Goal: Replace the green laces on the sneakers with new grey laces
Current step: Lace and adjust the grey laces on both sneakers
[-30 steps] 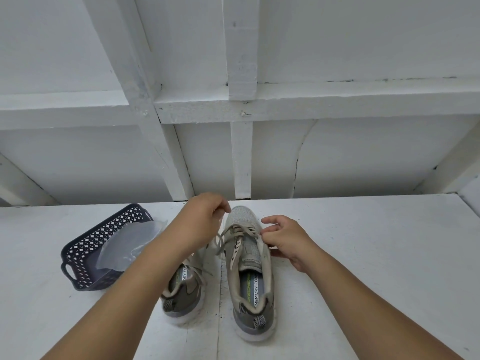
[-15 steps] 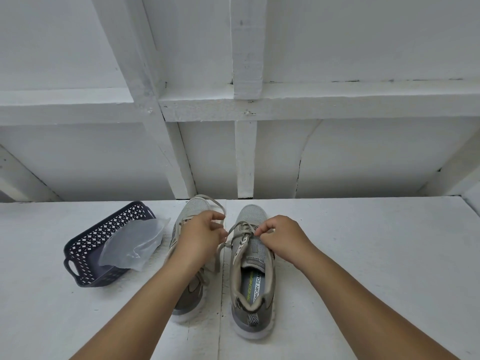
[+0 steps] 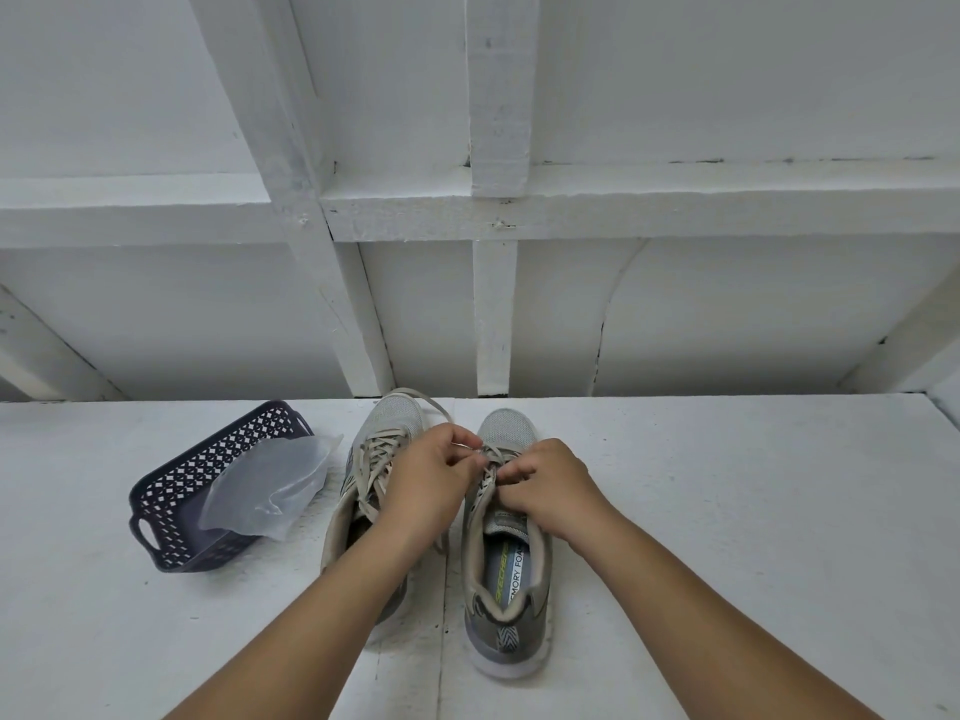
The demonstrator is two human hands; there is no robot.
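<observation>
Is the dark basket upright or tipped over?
Upright: the basket sits on its base on the table, open side up, a clear plastic bag overhanging its rim.

The insole (image 3: 510, 573) of the right-hand sneaker (image 3: 506, 563) carries two printed lines running lengthwise: "SKECHERS" in green lettering along its left strip, and "MEMORY FOA" in dark letters beside it, the last letter hidden under the tongue. No other text is readable.

Grey sneakers (image 3: 506, 553) side by side upright, laces (image 3: 375, 467) loose.
</observation>
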